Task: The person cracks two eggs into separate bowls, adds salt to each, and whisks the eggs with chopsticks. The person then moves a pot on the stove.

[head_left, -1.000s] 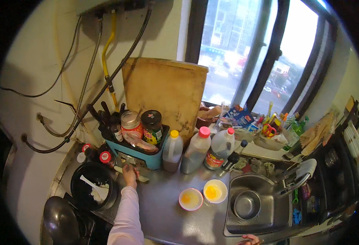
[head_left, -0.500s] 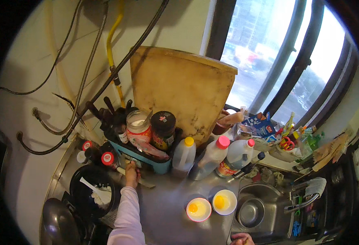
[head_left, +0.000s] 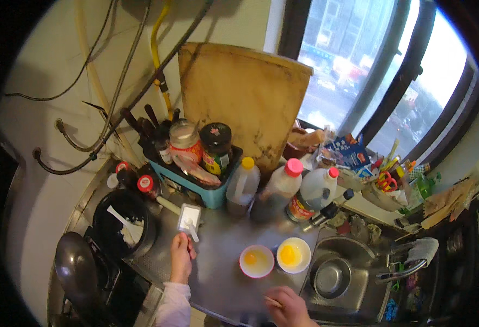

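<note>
My left hand (head_left: 181,257) is closed on the near end of a small white rectangular container (head_left: 189,214), held above the steel counter. A small white spoon (head_left: 194,234) sticks out over its near edge. My right hand (head_left: 287,306) is low in the picture, near the counter's front edge, with fingers curled; a thin pale bit shows at the fingertips, but I cannot make out what it is. Between the hands and slightly farther off stand a pink-rimmed bowl (head_left: 257,270) and a white bowl (head_left: 294,266), each with raw egg in it.
A black pot (head_left: 102,226) with white rice and a spatula sits left. Behind are a blue caddy (head_left: 213,197) of jars, three bottles including a yellow-capped one (head_left: 243,185), and a wooden board (head_left: 245,98). The sink (head_left: 354,305) is right; a pale handle (head_left: 168,205) lies near the caddy.
My left hand has come away from the caddy's side toward me and now holds up the white container with its spoon. My right hand has moved left and farther into view.
</note>
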